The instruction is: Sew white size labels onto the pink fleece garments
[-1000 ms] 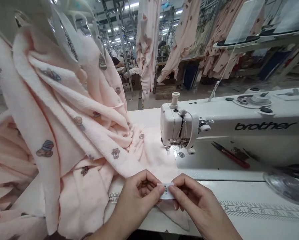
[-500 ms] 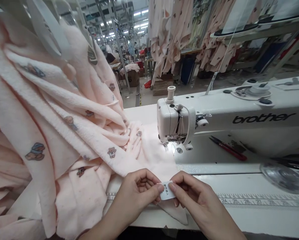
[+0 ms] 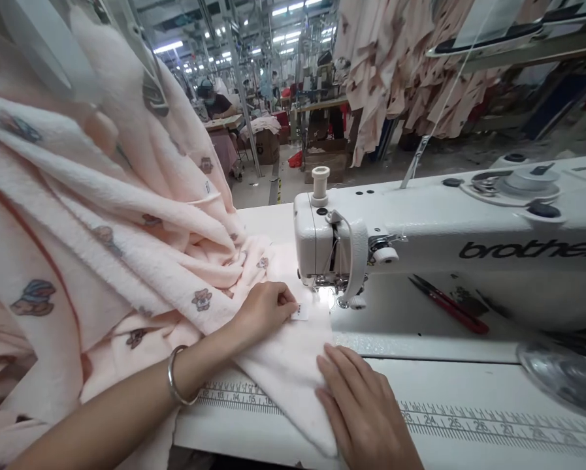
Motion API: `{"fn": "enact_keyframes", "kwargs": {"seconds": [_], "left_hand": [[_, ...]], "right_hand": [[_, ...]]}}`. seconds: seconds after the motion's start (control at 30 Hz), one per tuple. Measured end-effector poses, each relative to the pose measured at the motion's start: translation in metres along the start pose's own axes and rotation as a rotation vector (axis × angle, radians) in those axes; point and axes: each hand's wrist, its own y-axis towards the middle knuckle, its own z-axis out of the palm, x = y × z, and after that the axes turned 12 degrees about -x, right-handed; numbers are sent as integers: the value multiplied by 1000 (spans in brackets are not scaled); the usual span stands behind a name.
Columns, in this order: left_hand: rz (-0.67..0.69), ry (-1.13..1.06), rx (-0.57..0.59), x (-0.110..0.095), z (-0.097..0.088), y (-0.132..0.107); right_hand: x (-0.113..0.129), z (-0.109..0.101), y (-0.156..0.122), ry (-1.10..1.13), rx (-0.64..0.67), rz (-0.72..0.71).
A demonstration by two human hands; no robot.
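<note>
Pinched between thumb and fingers of my left hand is a small white label with dark print. The label lies on pale pink fleece fabric with a bear print, just left of the lit needle area of the white sewing machine. My right hand has its fingers stretched out over the fabric's right edge, the tips on or beside the cloth; nothing shows in it. A large heap of the same fabric rises at the left.
Red-handled thread snips lie on the machine bed. Right of them is a clear round plastic piece. A printed ruler runs along the table front. Pink garments hang behind. A person sits further back.
My left hand has carried the label forward and left onto the fabric near the needle. My right hand has let go of the label and moved down to the fabric edge.
</note>
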Motion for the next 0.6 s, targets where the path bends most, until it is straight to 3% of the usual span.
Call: {"fn": "enact_keyframes", "kwargs": {"seconds": [0.1, 0.27, 0.43, 0.5, 0.6], "left_hand": [[-3, -8, -1, 0, 5, 0], [58, -23, 24, -12, 7, -8], [37, -47, 62, -5, 13, -9], [95, -10, 20, -2, 11, -9], [317, 110, -99, 4, 5, -2]], "right_hand": [[-2, 6, -1, 58, 5, 13], [-3, 7, 10, 162, -97, 190], [-2, 3, 6, 24, 50, 160], [-3, 1, 3, 3, 71, 142], [-4, 1, 5, -34, 77, 125]]}}
